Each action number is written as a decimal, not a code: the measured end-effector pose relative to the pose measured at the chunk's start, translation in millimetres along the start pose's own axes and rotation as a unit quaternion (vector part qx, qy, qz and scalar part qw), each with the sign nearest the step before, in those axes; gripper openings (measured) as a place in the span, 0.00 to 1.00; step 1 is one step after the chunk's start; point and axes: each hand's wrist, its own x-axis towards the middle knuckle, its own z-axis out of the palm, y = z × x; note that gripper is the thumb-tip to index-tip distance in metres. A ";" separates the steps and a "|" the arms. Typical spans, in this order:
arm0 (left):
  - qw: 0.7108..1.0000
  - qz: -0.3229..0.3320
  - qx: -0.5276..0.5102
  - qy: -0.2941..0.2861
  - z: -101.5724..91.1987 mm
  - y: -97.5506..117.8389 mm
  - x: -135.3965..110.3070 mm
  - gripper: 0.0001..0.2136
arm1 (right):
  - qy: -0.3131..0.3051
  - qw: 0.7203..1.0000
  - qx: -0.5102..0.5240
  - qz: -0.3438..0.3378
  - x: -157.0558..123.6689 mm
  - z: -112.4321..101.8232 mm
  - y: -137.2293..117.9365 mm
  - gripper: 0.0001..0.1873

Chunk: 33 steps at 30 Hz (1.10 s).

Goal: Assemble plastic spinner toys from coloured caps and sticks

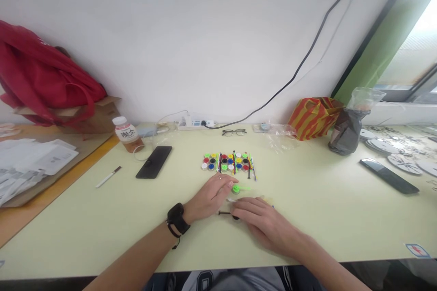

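Observation:
My left hand (210, 198) lies flat on the pale green table (307, 218), fingers stretched toward a small green pot (235, 188) with its lid beside it. My right hand (262, 223) rests palm down just right of it, fingers curved over a small black pot and a thin dark brush (225, 213). Whether the fingers grip anything I cannot tell. A set of small paint pots and brushes (228, 162) sits in rows just beyond both hands. A black watch is on my left wrist.
A black phone (154, 162), a white pen (108, 177) and a drink bottle (127, 134) lie left. Glasses (234, 132) and a power strip (196, 123) sit by the wall. A striped bag (316, 117), a dark remote (388, 175) and round discs are right.

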 end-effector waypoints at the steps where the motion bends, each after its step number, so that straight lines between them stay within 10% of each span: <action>1: 1.000 0.002 0.001 -0.012 -1.0 0.8 -0.8 0.18 | 0.011 1.000 0.002 -0.002 5.7 0.5 0.6 0.24; 12: 0.993 0.052 0.051 -0.094 -1.8 1.7 -2.9 0.35 | 0.067 0.982 0.119 0.134 -17.7 -31.0 50.4 0.38; 20: 0.996 0.037 0.046 -0.064 2.0 -10.2 -1.5 0.22 | 0.067 0.947 0.227 0.216 -24.8 -29.6 68.2 0.15; 33: 0.990 0.084 0.099 -0.056 11.4 14.5 -2.2 0.44 | 0.042 0.938 0.250 0.239 -17.5 -31.7 59.9 0.15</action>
